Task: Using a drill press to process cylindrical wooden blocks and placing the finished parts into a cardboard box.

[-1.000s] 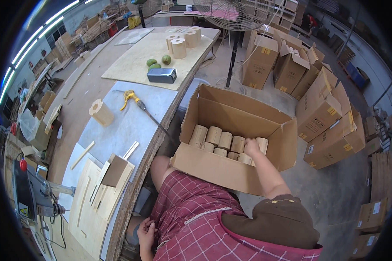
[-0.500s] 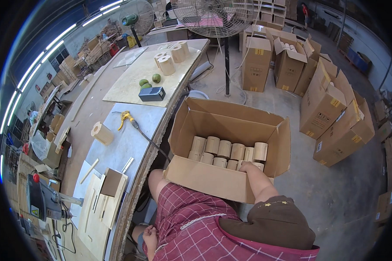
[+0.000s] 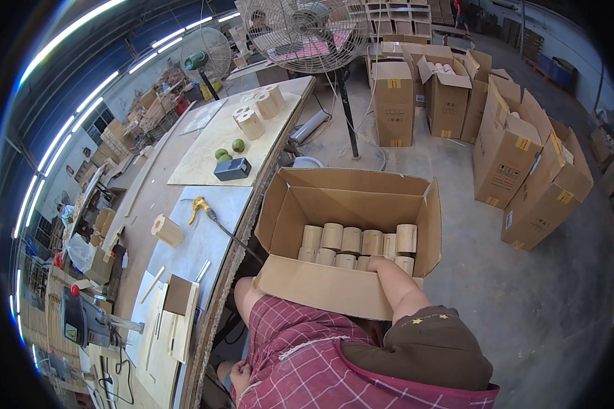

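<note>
Right now, the right hand (image 3: 381, 264) reaches over the near edge of an open carton (image 3: 314, 281), in among wooden cylinders (image 3: 351, 240).
The cylinders are set in two rows along the carton's length; the right fingertips are hidden, so I cannot tell whether they are clamped on one. The left hand (image 3: 240, 375) rests by the lap with its fingers curled together. On the tabletop (image 3: 147, 204), a yellow air gun (image 3: 198, 206) lies beside a lone cylinder (image 3: 168, 231); a dark box (image 3: 232, 169) sits near the right edge, beside green fruits (image 3: 237, 145), with more cylinders (image 3: 250, 125) toward the far right corner.
</note>
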Available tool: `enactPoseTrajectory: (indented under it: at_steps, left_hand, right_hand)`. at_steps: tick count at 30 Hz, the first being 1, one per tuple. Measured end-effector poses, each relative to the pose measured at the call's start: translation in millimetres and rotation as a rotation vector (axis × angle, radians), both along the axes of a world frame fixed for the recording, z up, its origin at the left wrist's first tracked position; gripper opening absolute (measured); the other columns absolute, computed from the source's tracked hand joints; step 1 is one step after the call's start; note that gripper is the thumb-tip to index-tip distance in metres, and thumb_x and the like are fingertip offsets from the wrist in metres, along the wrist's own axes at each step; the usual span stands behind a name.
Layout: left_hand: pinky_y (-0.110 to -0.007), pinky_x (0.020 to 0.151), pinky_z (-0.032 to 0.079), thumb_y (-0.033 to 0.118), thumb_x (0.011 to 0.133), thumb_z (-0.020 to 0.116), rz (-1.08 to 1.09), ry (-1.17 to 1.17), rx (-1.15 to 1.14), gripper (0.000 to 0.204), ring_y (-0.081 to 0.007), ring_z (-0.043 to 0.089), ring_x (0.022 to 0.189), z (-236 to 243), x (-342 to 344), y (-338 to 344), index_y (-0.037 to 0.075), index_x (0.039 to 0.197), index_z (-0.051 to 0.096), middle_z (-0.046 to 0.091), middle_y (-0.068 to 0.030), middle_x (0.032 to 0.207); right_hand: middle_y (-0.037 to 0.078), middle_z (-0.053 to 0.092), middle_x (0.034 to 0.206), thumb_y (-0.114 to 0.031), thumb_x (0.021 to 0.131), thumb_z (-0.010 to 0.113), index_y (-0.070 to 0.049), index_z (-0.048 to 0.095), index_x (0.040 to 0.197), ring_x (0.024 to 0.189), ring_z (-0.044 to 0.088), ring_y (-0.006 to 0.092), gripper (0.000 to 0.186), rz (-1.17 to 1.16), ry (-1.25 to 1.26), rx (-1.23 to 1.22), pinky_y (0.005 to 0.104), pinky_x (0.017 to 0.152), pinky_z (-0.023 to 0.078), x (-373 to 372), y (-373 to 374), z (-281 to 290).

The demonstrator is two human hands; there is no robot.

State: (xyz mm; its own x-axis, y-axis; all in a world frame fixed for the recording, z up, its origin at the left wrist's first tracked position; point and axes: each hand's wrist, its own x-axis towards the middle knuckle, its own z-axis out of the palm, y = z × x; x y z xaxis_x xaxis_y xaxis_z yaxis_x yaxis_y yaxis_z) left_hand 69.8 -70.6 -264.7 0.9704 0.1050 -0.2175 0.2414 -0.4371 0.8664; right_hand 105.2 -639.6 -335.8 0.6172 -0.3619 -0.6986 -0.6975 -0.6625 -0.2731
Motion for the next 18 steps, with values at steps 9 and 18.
enactPoseTrajectory:
  at_steps: [9,18]
  left_hand:
    - [-0.019,0.055,0.042,0.005,0.076,0.059,-0.007,-0.030,-0.054,0.023,-0.0056,0.049,0.059,-13.6,1.2,12.7,-0.008,0.095,0.055,0.055,-0.0016,0.069]
    - [-0.019,0.055,0.041,0.006,0.076,0.059,0.030,0.006,-0.004,0.024,-0.0057,0.048,0.059,43.8,-14.2,-30.1,-0.008,0.095,0.055,0.055,-0.0008,0.069]
  right_hand:
    - [0.012,0.056,0.111,-0.029,0.058,0.069,-0.005,0.059,0.105,0.100,0.055,0.0238,0.054,0.128,-0.027,0.032,0.0335,0.082,0.046,3.7,1.6,35.1]
    - [0.014,0.051,0.116,-0.031,0.055,0.074,-0.005,0.055,0.110,0.104,0.053,0.0241,0.064,0.081,-0.031,-0.020,0.0319,0.085,0.044,4.1,-7.7,6.8]
